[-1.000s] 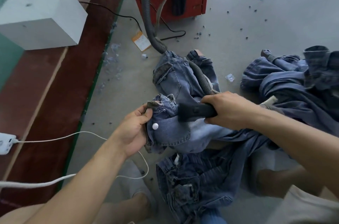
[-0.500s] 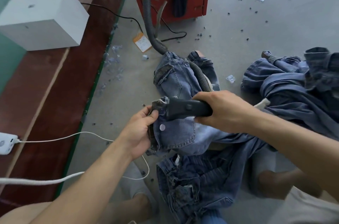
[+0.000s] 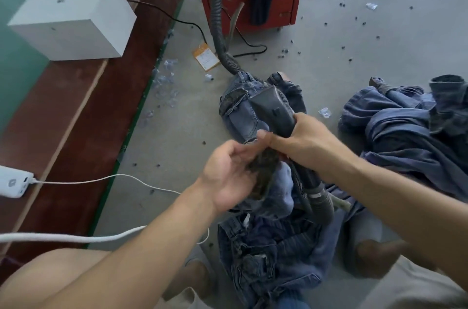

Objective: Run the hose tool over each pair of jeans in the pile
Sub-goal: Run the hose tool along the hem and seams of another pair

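ok so here's where I'm at. starting on the left side: my left hand (image 3: 229, 177) is palm-up with the fingers loosely curled around a dark bunched bit of denim (image 3: 263, 169), looks like a waistband or pocket edge of the pair of jeans (image 3: 268, 189) I'm working on. it's motion-blurred so I can't say how firm that pinch really is, but fabric is definitely in the fingers

just right of that, nearly touching it, my right hand (image 3: 302, 142) is wrapped tight round the handle of the hose tool (image 3: 274, 112). the nozzle sticks up and away from the grip, tilted a bit left, so the tool's long axis runs roughly away from me with the mouth at the far end. the ribbed hose (image 3: 314, 197) drops from below the grip toward me, over the jeans

the bit that matters for the next pass: the fabric I'm holding sits below and left of the tool grip, on my side of the nozzle, so the mouth is pointing away from it, over the far leg. I reckon I'd need to tip the nozzle back down toward my left hand

further right of the grip is the pile (image 3: 410, 131) of darker jeans, well apart, presumably not done yet
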The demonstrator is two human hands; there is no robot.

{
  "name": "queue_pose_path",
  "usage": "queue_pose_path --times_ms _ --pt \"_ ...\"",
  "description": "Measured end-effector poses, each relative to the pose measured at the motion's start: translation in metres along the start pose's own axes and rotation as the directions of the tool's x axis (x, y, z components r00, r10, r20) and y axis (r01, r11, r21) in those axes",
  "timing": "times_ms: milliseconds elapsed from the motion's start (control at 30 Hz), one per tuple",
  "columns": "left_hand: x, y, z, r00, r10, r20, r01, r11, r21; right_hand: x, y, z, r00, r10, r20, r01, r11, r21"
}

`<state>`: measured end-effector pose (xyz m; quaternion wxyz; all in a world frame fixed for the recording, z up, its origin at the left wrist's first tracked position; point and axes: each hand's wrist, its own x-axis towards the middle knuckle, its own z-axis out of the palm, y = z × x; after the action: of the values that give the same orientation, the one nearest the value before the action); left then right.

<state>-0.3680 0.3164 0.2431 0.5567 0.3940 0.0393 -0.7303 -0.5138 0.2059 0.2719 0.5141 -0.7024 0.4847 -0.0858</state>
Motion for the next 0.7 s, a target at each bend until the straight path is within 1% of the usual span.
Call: queue_pose_path --times_ms 33,67,100,167,267,367,400,433,467,500,533,567,600,633,700 --pt "0.001 -0.004 0.004 1.0 0.006 0.019 -0.007 1.0 0.009 0.001 0.001 0.005 0.999 -0.007 -0.051 0.005 1.0 -0.029" --pt "0.001 -0.006 0.008 1.0 0.015 0.022 -0.015 1.0 0.015 0.002 0.001 0.007 0.997 0.006 -0.081 -0.005 1.0 0.007" --pt "0.002 -0.008 0.01 1.0 0.03 0.004 -0.03 0.999 0.027 0.004 0.001 0.006 0.996 0.029 -0.079 -0.023 0.996 0.087" --pt "0.005 -0.011 0.012 0.995 0.081 -0.059 -0.077 0.994 0.072 0.008 0.002 0.003 0.998 0.058 -0.012 -0.054 0.971 0.231" --pt "0.01 -0.014 0.01 0.978 0.139 -0.152 -0.122 0.986 0.113 0.01 0.0 0.0 0.995 0.018 0.102 -0.044 0.964 0.262" --pt "0.018 -0.015 0.001 0.959 0.103 -0.263 -0.089 0.994 0.067 0.009 0.0 -0.003 0.985 -0.007 0.174 -0.042 0.96 0.276" --pt "0.02 -0.013 -0.002 0.947 0.086 -0.308 -0.067 0.995 0.07 0.01 0.001 -0.005 0.985 0.0 0.172 -0.046 0.963 0.266" --pt "0.022 -0.011 -0.006 0.94 0.056 -0.337 -0.016 0.993 0.121 0.01 0.002 -0.009 0.986 0.017 0.164 -0.059 0.964 0.258" --pt "0.023 -0.007 -0.009 0.941 0.0 -0.338 0.083 0.969 0.231 0.011 0.003 -0.012 0.986 0.033 0.161 -0.074 0.962 0.261" --pt "0.021 -0.004 -0.011 0.944 -0.098 -0.316 0.219 0.9 0.377 0.011 0.004 -0.015 0.985 0.041 0.17 -0.088 0.957 0.278" --pt "0.018 -0.001 -0.012 0.936 -0.204 -0.285 0.326 0.805 0.495 0.011 0.004 -0.018 0.981 0.04 0.188 -0.097 0.948 0.304" --pt "0.017 0.0 -0.014 0.929 -0.275 -0.249 0.37 0.746 0.553 0.011 0.004 -0.022 0.977 0.034 0.209 -0.103 0.938 0.332" --pt "0.016 -0.001 -0.017 0.932 -0.299 -0.205 0.362 0.736 0.572 0.012 0.004 -0.025 0.974 0.024 0.225 -0.105 0.929 0.354" --pt "0.016 -0.002 -0.016 0.952 -0.27 -0.145 0.304 0.766 0.566 0.012 0.004 -0.028 0.972 0.019 0.232 -0.106 0.923 0.37" --pt "0.02 -0.002 -0.014 0.988 -0.132 -0.084 0.157 0.83 0.536 0.013 0.006 -0.034 0.976 0.024 0.218 -0.108 0.918 0.381"
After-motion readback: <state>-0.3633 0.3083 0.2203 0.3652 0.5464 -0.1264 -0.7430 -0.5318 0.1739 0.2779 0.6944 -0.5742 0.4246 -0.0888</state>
